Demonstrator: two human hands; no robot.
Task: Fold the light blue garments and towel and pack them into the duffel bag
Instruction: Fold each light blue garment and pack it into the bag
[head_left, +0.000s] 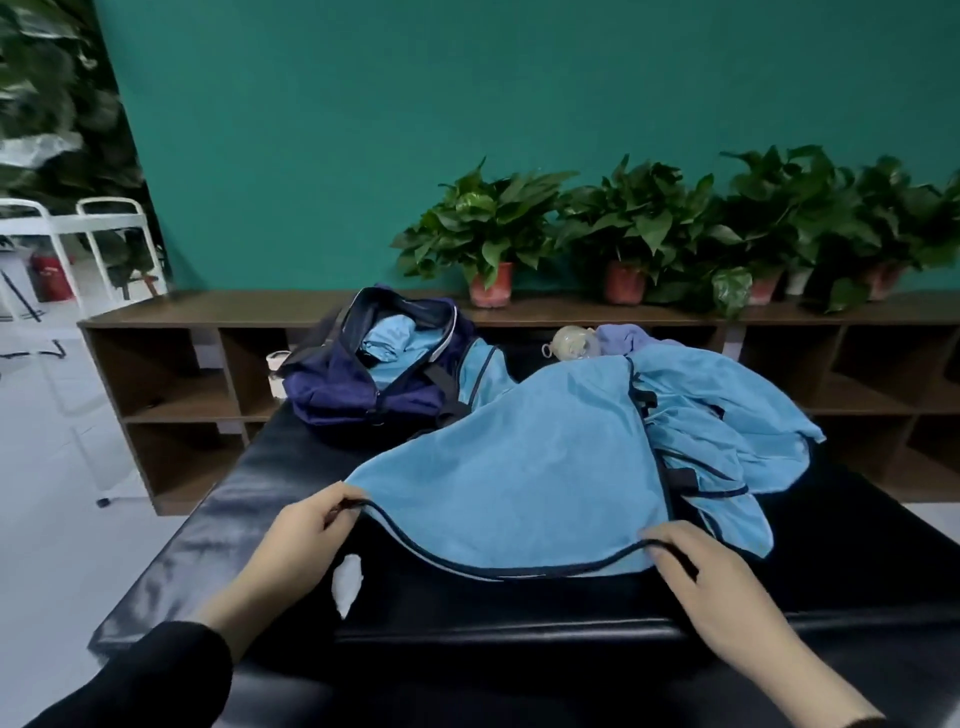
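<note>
Seen from the head camera, looking down over a dark padded table (260, 467): a person holds up the near edge of a light blue garment (519, 467) trimmed in dark piping, one hand at each near corner, so the cloth hangs in a shallow curve between them and its far part drapes back over the table. Gripping both corners this way likely serves to stretch the piece flat and square before a fold. The left hand (301, 540) pinches the left corner, thumb on top of the piping and fingers curled beneath it. The right hand (696, 577) holds the right corner, its fingers (662, 545) bent over the piped edge and close together; the thumb's position cannot be told. Just to the right, partly under this garment, lies a rumpled heap of more light blue clothes (727, 441), not yet folded. At the far left of the table sits the navy duffel bag (353, 384), unzipped and gaping, with light blue fabric (389, 343) already inside, placed within easy reach for packing. Behind the heap are a small clear item (569, 340) and a lilac cloth (623, 335). Beyond, a low wooden shelf (208, 312) carries potted plants (488, 234) against a teal wall
</note>
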